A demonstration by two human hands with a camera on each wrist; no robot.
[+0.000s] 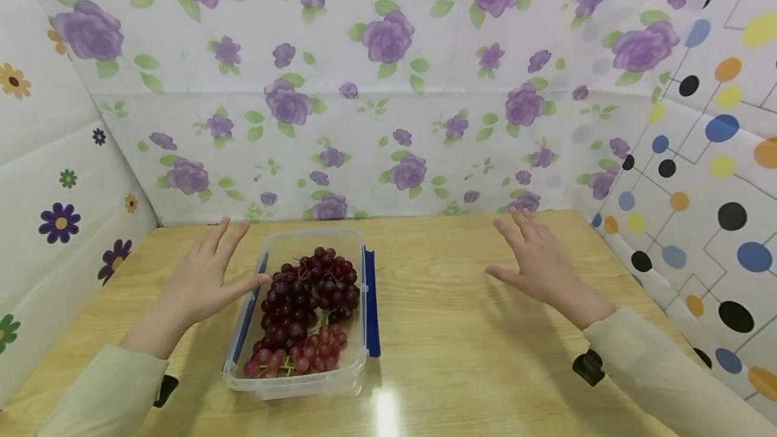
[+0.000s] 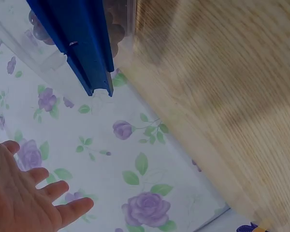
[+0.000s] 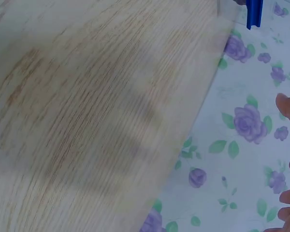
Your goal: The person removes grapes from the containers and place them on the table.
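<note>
One tub of grapes between two — left hand, right hand.

I count one left grip, one right grip, two pale sleeves, one bench, one clear tub with two blue flaps, grapes too crowded to number, and three patterned cloths, at nine, twelve and three o'clock.

Downward head, seemingly nearer wrist views, shared table
</note>
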